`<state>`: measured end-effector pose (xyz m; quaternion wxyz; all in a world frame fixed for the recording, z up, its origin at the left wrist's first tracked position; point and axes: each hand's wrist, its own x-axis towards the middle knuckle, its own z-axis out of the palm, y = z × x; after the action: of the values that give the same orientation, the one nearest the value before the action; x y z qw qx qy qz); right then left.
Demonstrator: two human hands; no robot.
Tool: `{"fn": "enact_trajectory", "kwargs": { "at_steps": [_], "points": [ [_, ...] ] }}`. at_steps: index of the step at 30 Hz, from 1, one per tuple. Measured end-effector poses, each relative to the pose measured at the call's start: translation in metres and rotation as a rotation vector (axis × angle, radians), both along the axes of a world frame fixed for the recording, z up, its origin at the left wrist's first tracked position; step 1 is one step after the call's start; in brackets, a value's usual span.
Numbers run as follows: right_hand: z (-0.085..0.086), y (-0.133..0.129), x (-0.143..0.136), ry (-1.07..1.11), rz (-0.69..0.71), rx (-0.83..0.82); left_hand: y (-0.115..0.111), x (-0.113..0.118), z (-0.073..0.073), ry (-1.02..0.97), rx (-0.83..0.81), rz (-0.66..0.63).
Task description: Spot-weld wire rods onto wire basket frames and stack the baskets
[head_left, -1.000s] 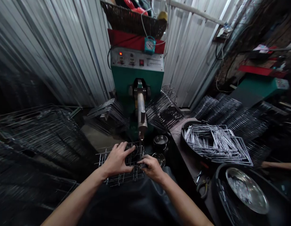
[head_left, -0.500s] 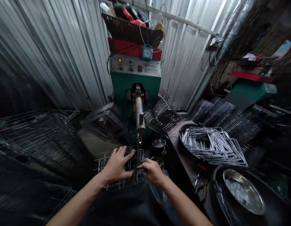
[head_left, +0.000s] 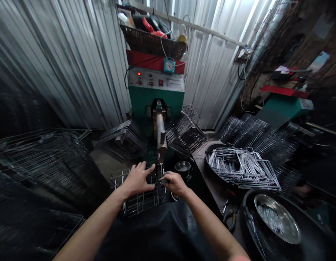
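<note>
A wire rack (head_left: pixel 140 207) of crossed metal rods lies low in front of me, above my dark apron. My left hand (head_left: pixel 138 180) grips its upper side, fingers over the rods and thumb spread to the right. At the rack's right side my right hand (head_left: pixel 175 184) is closed in a pinch on thin metal pieces, whose exact shape I cannot make out. Just above both hands, the welding machine's electrode (head_left: pixel 161 156) points down at the rack's far edge. Part of the rack is hidden under my left hand.
Behind stands the green machine (head_left: pixel 140 95) with its lit red lamp. A small metal bowl (head_left: pixel 182 166) sits right of the electrode. Rightward are a black basin (head_left: pixel 208 159) of wire frames and a steel bowl (head_left: pixel 289 235) of short pieces. Stacked wire racks (head_left: pixel 48 156) fill the left.
The glow at the electrode tip has faded. The rack has shifted slightly under the electrode, and my right hand has risen a little with the thin pieces. The view has turned slightly.
</note>
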<state>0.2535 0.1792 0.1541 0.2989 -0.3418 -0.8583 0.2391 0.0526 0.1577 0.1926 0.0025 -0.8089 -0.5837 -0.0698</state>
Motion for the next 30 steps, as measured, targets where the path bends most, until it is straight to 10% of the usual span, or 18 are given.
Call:
{"fn": "enact_trajectory", "kwargs": {
  "at_steps": [30],
  "points": [
    [-0.004, 0.011, -0.009, 0.148, -0.139, -0.052, 0.038, -0.007, -0.007, -0.109, -0.049, 0.052]
  ]
}}
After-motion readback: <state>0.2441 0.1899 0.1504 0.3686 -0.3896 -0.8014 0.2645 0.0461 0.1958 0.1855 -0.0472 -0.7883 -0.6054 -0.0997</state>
